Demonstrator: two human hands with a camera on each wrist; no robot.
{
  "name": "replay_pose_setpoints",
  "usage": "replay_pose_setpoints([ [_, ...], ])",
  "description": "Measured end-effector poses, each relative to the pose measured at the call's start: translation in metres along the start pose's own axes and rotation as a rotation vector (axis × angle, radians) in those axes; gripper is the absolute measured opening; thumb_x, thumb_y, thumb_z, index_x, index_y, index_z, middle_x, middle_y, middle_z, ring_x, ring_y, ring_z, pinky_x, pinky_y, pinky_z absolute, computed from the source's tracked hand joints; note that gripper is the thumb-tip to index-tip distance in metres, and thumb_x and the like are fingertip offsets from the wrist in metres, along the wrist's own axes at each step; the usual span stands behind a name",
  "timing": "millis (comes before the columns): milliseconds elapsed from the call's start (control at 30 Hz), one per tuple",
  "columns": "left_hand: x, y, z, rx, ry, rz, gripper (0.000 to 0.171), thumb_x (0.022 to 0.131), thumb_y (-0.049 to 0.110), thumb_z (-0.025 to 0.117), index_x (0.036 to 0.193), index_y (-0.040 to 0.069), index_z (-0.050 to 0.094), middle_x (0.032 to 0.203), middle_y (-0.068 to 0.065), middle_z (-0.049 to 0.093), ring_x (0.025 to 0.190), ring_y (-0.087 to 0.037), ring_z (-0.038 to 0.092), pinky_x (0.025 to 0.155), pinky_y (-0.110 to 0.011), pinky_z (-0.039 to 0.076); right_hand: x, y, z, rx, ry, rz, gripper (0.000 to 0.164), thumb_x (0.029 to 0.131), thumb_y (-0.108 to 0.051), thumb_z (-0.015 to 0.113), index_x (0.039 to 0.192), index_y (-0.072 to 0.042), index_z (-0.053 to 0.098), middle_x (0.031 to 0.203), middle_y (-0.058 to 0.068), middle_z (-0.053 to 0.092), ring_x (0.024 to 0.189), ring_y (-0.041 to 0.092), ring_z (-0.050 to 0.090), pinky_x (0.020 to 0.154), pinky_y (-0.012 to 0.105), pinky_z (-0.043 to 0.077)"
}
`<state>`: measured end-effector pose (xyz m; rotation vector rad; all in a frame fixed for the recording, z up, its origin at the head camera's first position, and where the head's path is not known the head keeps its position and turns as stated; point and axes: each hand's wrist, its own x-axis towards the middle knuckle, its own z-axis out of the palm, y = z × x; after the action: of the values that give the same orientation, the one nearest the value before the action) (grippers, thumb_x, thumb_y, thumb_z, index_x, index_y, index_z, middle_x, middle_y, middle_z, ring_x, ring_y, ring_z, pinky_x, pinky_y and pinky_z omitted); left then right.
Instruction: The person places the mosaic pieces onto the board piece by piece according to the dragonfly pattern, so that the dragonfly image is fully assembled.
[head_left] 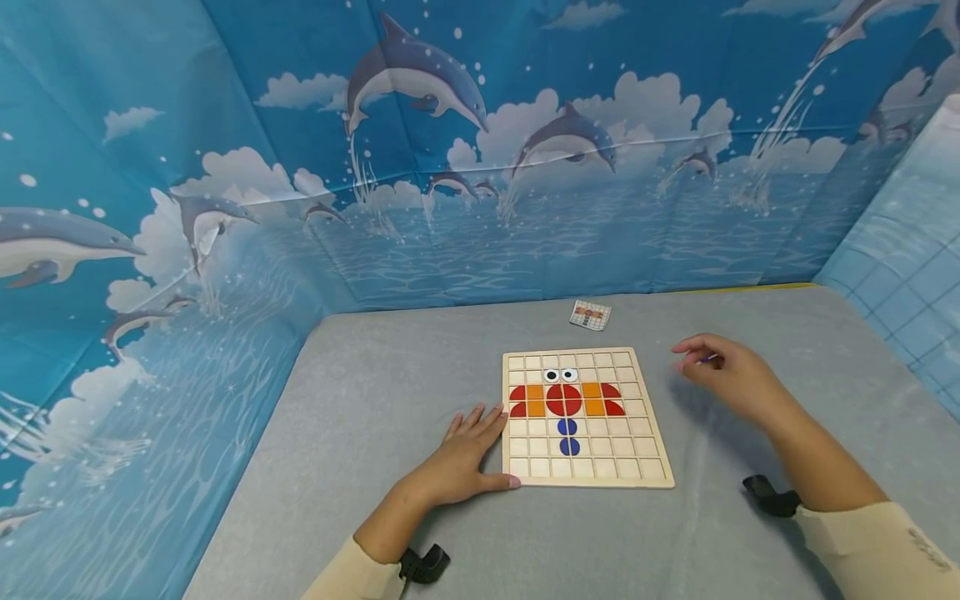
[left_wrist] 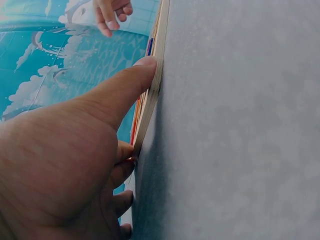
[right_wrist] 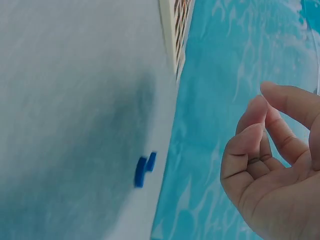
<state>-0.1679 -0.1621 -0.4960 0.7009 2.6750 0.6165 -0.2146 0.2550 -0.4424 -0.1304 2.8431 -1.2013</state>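
Observation:
A square wooden grid board (head_left: 540,466) lies flat on the grey table. On it sit red quarter-round tiles (head_left: 563,400), orange square tiles (head_left: 535,400), blue half-round tiles (head_left: 567,427) and two eye tiles (head_left: 561,376). My left hand (head_left: 467,458) rests with spread fingers along the board's left edge, its thumb at the near left corner. To the board's right, my right hand (head_left: 723,375) hovers over the table. Its fingers are loosely bent, and nothing shows between thumb and fingertips in the right wrist view. Two small blue pieces (right_wrist: 140,172) lie on the table below it.
A small printed card (head_left: 590,315) with a similar coloured pattern lies behind the board. Dolphin-printed blue cloth (head_left: 450,242) hangs along the table's back and left side. Black straps (head_left: 424,565) with camera mounts are on both wrists.

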Motion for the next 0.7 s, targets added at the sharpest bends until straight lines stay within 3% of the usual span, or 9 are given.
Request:
replay_pose_setpoints([
  [200, -0.001, 0.0, -0.001, -0.006, 0.0, 0.007, 0.099, 0.086, 0.062, 0.07, 0.163, 0.02, 0.023, 0.171, 0.004, 0.017, 0.16, -0.026, 0.006, 0.128, -0.056, 0.004, 0.004, 0.02, -0.009, 0.012, -0.003, 0.092, 0.047, 0.102, -0.041, 0.059, 0.135, -0.007, 0.06, 0.117, 0.014, 0.061, 0.092, 0.025, 0.062, 0.068, 0.033, 0.051],
  [467, 0.0, 0.0, 0.0, -0.004, 0.004, 0.008, 0.099, 0.086, 0.062, 0.07, 0.163, 0.02, 0.023, 0.171, 0.005, 0.017, 0.16, -0.026, 0.006, 0.127, -0.057, 0.005, 0.004, 0.043, -0.024, 0.015, -0.03, 0.128, 0.05, 0.102, -0.04, 0.059, 0.136, -0.004, 0.058, 0.12, 0.016, 0.061, 0.086, 0.005, 0.059, 0.072, 0.032, 0.052],
  [700, 0.0, -0.001, 0.0, -0.001, 0.002, 0.005, 0.099, 0.086, 0.063, 0.07, 0.163, 0.022, 0.023, 0.171, 0.005, 0.017, 0.16, -0.025, 0.006, 0.127, -0.057, 0.005, 0.006, 0.056, -0.028, 0.014, -0.075, 0.136, 0.047, 0.103, -0.033, 0.058, 0.136, 0.0, 0.057, 0.109, 0.01, 0.064, 0.086, 0.016, 0.061, 0.07, 0.033, 0.052],
])
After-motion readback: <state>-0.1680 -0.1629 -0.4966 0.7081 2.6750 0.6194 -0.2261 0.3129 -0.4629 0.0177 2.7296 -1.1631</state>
